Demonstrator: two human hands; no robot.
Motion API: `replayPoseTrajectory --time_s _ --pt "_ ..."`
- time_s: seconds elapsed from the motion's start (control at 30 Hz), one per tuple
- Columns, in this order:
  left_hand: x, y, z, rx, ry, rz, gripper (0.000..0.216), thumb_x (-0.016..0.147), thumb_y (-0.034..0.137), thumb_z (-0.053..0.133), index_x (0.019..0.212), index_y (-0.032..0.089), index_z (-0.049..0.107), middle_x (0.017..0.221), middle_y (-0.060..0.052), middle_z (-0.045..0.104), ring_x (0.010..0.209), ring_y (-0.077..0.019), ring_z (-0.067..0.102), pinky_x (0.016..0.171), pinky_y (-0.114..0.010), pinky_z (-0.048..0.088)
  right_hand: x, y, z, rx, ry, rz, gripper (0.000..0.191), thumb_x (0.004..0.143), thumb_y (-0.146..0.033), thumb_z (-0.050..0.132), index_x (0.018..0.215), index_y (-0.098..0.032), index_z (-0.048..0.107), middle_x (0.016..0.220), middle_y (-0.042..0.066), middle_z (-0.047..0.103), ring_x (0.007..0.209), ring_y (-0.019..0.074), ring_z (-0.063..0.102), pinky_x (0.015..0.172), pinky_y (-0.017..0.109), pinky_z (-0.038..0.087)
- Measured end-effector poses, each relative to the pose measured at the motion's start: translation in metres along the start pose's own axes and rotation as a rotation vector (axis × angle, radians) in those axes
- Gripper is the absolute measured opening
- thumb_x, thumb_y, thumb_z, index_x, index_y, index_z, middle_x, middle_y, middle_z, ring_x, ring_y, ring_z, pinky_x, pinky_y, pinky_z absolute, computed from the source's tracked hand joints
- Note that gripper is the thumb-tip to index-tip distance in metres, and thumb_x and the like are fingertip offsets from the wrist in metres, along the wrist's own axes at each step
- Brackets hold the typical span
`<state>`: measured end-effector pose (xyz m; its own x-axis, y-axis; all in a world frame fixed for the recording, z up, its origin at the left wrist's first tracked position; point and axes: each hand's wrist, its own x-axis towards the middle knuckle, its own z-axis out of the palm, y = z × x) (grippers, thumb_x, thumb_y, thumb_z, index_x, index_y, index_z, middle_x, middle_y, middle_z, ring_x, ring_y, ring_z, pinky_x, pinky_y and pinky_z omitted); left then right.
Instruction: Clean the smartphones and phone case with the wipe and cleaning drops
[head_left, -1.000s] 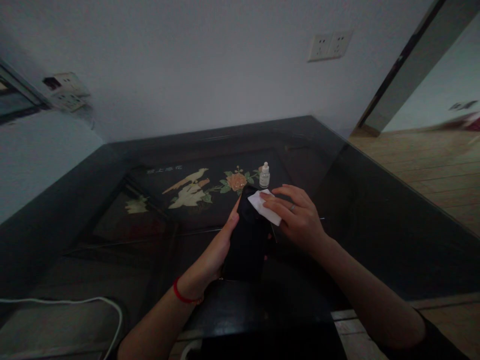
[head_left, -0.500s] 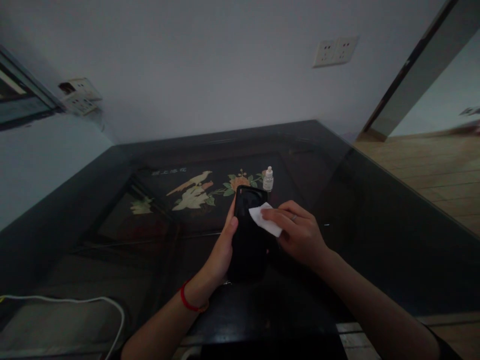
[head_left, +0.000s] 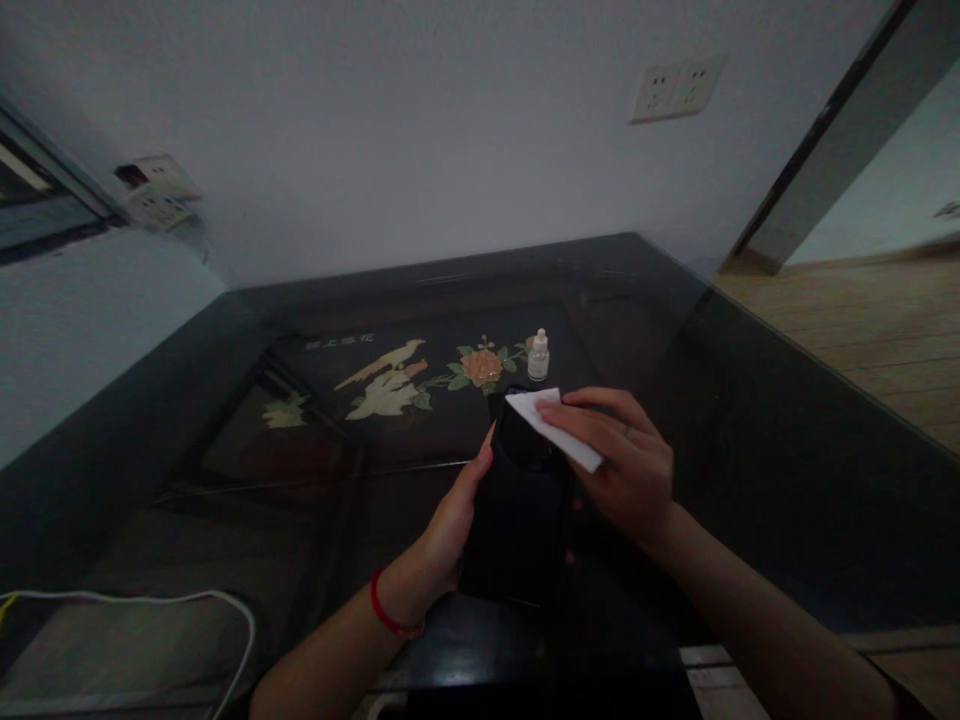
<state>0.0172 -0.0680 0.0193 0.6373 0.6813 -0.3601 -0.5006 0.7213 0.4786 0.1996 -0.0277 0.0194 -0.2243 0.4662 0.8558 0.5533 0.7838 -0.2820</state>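
My left hand (head_left: 450, 525) grips a black phone (head_left: 517, 510) along its left edge, holding it over the dark table (head_left: 225, 480). My right hand (head_left: 622, 465) presses a folded white wipe (head_left: 555, 430) against the phone's upper end, fingers closed on the wipe. A ring shows on one right finger, and a red band circles my left wrist. A small clear dropper bottle (head_left: 538, 357) with a white cap stands upright on the table just beyond the phone.
The glass-topped table carries an inlaid bird-and-flower picture (head_left: 420, 375). A white cable (head_left: 187, 600) loops at the near left. Wall sockets (head_left: 675, 88) sit on the wall behind and another socket plate (head_left: 154, 190) at the left. Wooden floor (head_left: 862, 320) lies to the right.
The wipe has slid back up to the phone's top end after moving lower half a second ago. Both hands and the phone have drifted slightly right in view.
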Motion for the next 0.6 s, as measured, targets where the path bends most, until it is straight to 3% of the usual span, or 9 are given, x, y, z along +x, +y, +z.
replayPoseTrajectory --time_s 0.2,0.33,0.43,0.6 --pt "0.001 -0.007 -0.012 0.051 0.079 0.049 0.064 0.087 0.053 0.047 0.143 0.023 0.038 0.096 -0.009 0.070 0.083 -0.0274 0.066 0.078 -0.047 0.051 0.000 -0.005 0.004 -0.031 -0.145 -0.152 0.028 0.085 -0.010 0.058 0.110 -0.022 0.064 0.110 0.003 0.072 0.098 0.0222 0.058 0.081 0.040 0.046" --pt "-0.001 -0.006 -0.020 0.090 0.103 0.053 0.059 0.088 0.055 0.043 0.135 0.020 0.049 0.095 -0.011 0.070 0.084 -0.0297 0.066 0.079 -0.048 0.051 0.004 -0.009 -0.004 0.046 -0.214 -0.257 0.024 0.085 -0.014 0.054 0.105 -0.022 0.065 0.106 0.000 0.074 0.092 0.0208 0.056 0.077 0.038 0.044" --pt "0.000 -0.002 -0.018 0.084 0.112 0.090 0.058 0.088 0.055 0.044 0.135 0.022 0.049 0.099 -0.010 0.070 0.089 -0.0289 0.066 0.083 -0.047 0.050 0.006 -0.007 -0.007 0.074 -0.235 -0.318 0.022 0.084 -0.017 0.051 0.098 -0.023 0.066 0.099 -0.001 0.075 0.090 0.0202 0.057 0.078 0.039 0.044" --pt "0.001 0.006 -0.009 0.018 0.035 0.048 0.061 0.087 0.058 0.041 0.128 0.015 0.055 0.105 -0.012 0.070 0.094 -0.0289 0.065 0.085 -0.047 0.050 0.005 0.006 -0.012 -0.070 -0.179 -0.333 0.019 0.082 -0.017 0.059 0.097 -0.025 0.068 0.087 0.000 0.074 0.087 0.0209 0.058 0.084 0.040 0.045"
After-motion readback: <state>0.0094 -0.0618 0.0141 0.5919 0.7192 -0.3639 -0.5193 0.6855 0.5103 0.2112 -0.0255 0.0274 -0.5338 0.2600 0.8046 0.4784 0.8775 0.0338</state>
